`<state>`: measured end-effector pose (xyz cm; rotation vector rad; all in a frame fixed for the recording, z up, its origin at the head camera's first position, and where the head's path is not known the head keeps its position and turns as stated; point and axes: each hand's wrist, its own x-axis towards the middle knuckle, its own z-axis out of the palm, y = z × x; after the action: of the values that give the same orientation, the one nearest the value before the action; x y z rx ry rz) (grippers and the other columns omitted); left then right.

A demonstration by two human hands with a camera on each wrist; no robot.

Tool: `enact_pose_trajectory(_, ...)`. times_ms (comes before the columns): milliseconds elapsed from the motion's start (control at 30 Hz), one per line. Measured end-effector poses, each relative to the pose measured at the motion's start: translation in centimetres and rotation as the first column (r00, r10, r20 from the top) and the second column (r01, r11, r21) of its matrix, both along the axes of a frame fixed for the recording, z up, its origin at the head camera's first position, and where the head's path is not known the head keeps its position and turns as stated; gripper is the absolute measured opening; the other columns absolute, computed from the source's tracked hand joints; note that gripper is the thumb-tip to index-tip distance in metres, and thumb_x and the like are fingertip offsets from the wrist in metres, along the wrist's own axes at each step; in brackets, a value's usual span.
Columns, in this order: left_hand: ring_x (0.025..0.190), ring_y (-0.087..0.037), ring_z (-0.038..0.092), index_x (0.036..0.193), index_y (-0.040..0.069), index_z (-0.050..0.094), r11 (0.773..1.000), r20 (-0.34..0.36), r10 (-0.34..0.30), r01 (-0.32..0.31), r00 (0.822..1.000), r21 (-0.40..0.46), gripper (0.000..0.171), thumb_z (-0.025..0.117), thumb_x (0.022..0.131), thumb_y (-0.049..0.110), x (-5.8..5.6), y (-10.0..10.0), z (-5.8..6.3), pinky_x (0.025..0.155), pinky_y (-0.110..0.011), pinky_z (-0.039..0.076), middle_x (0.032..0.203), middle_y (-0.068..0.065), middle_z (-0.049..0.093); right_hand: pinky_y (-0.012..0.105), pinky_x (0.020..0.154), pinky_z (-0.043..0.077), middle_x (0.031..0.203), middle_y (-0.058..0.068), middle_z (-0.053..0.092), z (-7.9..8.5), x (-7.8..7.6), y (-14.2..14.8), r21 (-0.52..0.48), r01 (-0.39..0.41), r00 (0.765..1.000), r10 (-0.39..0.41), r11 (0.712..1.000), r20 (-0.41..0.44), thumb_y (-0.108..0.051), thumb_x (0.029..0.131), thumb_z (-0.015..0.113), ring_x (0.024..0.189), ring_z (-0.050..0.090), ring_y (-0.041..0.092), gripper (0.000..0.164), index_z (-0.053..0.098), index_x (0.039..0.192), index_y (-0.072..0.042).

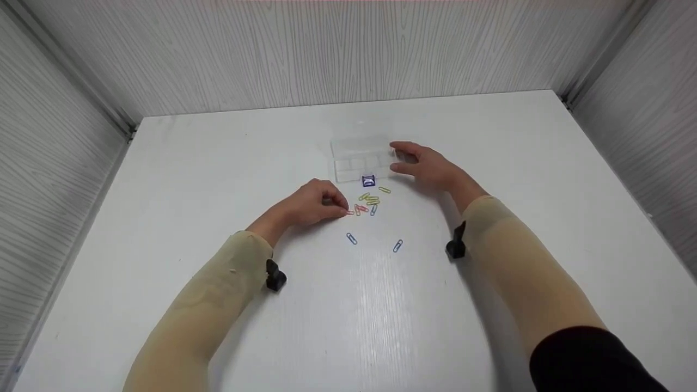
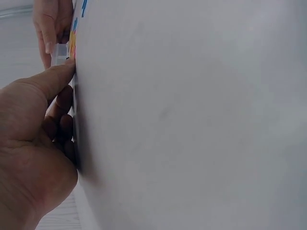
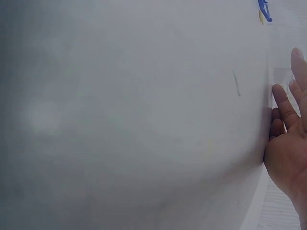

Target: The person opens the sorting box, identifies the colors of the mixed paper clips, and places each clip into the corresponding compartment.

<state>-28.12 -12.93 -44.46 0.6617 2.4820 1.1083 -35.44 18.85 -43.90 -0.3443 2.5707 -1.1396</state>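
Note:
In the head view my left hand [image 1: 316, 202] rests low on the table, its thumb and forefinger pinching the end of a red paper clip [image 1: 350, 213]. More red paper clips [image 1: 362, 208] lie just right of its fingertips, with yellow paper clips [image 1: 372, 200] behind them. My right hand [image 1: 430, 163] is at the right side of a clear plastic compartment box [image 1: 348, 177], thumb and fingers spread apart near its edge. Whether they touch the box is hard to tell. In the right wrist view that hand [image 3: 290, 134] holds nothing visible.
A small purple square piece [image 1: 368, 180] sits at the box's front edge. Blue paper clips lie nearer to me, one at the left [image 1: 352, 238] and one at the right [image 1: 398, 246]. The box's transparent lid [image 1: 359, 128] lies back, open. A pale wood-grained panel [image 1: 337, 54] stands behind the white table.

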Motion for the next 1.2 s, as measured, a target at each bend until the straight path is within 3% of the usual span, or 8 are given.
enact_pose_trajectory(433, 0.113, -0.022, 0.054, 0.093, 0.018, 0.084, 0.998, -0.032, -0.001, -0.001, 0.999, -0.064, 0.004, 0.081, 0.095, 0.018, -0.11, 0.21, 0.35, 0.112, -0.043, 0.035, 0.107, 0.000, 0.069, 0.043, 0.128, 0.017, 0.168, -0.006, 0.039, 0.29, 0.13, 0.06, 0.008, -0.013, 1.000, 0.014, 1.000, -0.026, -0.050, 0.100, 0.071, 0.158, 0.027, 0.016, 0.071, 0.042, 0.163, -0.034)
enact_pose_trajectory(767, 0.116, -0.021, 0.053, 0.101, 0.021, 0.084, 0.999, -0.021, 0.007, -0.008, 1.000, -0.049, 0.008, 0.083, 0.094, 0.023, 0.11, 0.18, 0.09, 0.112, -0.044, 0.035, 0.112, 0.003, 0.069, 0.045, 0.128, 0.017, 0.169, -0.007, 0.036, -0.26, -0.27, 0.10, 0.036, -0.001, 1.000, 0.002, 0.999, -0.012, -0.053, 0.100, 0.070, 0.159, 0.025, 0.017, 0.072, 0.040, 0.164, -0.037)
enact_pose_trajectory(1000, 0.112, -0.021, 0.056, 0.095, 0.021, 0.087, 0.997, -0.070, -0.020, 0.015, 0.997, -0.069, 0.004, 0.085, 0.091, 0.021, 0.08, 0.27, -0.04, 0.108, -0.045, 0.038, 0.107, 0.002, 0.071, 0.043, 0.128, 0.018, 0.169, -0.007, 0.037, -0.34, -0.20, -0.08, 0.012, -0.006, 1.000, 0.006, 1.000, -0.012, -0.049, 0.101, 0.070, 0.159, 0.026, 0.016, 0.070, 0.041, 0.164, -0.035)
enact_pose_trajectory(1200, 0.115, -0.023, 0.054, 0.095, 0.016, 0.084, 0.996, -0.055, -0.051, 0.047, 0.997, -0.079, 0.004, 0.081, 0.094, 0.017, 0.18, 0.50, 0.05, 0.111, -0.044, 0.037, 0.108, -0.001, 0.068, 0.043, 0.128, 0.019, 0.169, -0.007, 0.038, 0.02, 0.03, -0.23, -0.012, -0.010, 1.000, 0.009, 1.000, -0.015, -0.046, 0.102, 0.071, 0.159, 0.027, 0.017, 0.069, 0.041, 0.163, -0.033)
